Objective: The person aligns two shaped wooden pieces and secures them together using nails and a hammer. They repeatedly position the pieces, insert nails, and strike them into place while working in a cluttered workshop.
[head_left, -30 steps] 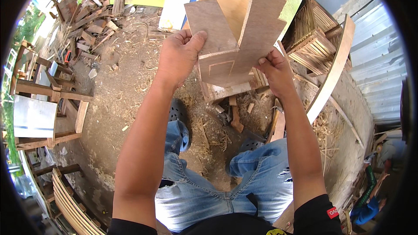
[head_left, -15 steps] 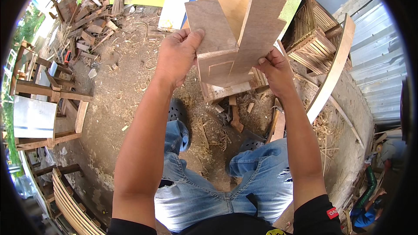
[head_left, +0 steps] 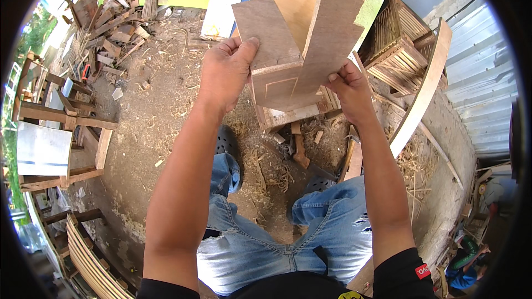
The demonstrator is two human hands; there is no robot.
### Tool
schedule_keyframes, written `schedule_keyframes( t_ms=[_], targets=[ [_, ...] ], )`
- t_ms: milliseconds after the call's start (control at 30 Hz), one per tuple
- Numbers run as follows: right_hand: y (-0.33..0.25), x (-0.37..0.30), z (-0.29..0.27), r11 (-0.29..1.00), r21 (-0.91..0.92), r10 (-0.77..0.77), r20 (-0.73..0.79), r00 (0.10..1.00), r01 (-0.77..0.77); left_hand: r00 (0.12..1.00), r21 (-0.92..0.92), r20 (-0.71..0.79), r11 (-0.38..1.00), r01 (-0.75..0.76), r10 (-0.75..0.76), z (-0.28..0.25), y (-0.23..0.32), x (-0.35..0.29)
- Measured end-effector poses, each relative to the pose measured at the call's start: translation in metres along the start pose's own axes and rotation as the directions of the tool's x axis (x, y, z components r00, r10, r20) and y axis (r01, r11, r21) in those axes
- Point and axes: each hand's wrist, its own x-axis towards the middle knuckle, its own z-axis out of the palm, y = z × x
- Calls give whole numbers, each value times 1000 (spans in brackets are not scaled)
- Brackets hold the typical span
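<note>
Up in front of me is a brown plywood piece. Its short, angled board (head_left: 269, 33) lies on the left and its long board (head_left: 338, 27) rises on the right. Below them, the near face (head_left: 280, 86) bears a small rectangular outline. My left hand (head_left: 227, 72) pinches the short board's left edge, thumb on top. With thumb and bent fingers, my right hand (head_left: 352, 88) grips the lower right edge of the long board. Beneath the near face, a wooden support (head_left: 293, 115) partly shows; whether it touches the plywood I cannot tell.
Scrap wood (head_left: 113, 36) is heaped at far left beside a broom (head_left: 151, 3). Wooden frames (head_left: 66, 113) stand left. Slatted panels (head_left: 396, 50) and a curved board (head_left: 424, 86) lean right. Shavings litter the dirt floor (head_left: 149, 133). Another person (head_left: 463, 274) is at lower right.
The plywood's short board has shifted very slightly left, with both hands keeping their hold. At lower right, the other person's green-sleeved arm has moved down.
</note>
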Motion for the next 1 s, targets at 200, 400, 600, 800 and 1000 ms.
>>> schedule_keyframes(
  t_ms=[200,400,600,800,1000],
  targets=[
    [-3,0,1,1000,-1,-3,0,1000,3,1000,-49,-2,999,-5,5,1,-1,2],
    [-3,-1,1,1000,-7,5,-5,1000,-5,1000,8,-4,1000,-15,15,-1,-4,3],
    [0,1,1,1000,11,-10,-4,1000,10,1000,-51,-12,999,-4,4,2,-3,1],
    [-3,0,2,1000,-11,-8,-8,1000,8,1000,11,12,1000,-25,25,1,-1,0],
    [-5,-1,5,1000,-9,-6,-23,1000,6,998,46,-18,997,-56,57,3,-3,-1]
  ],
)
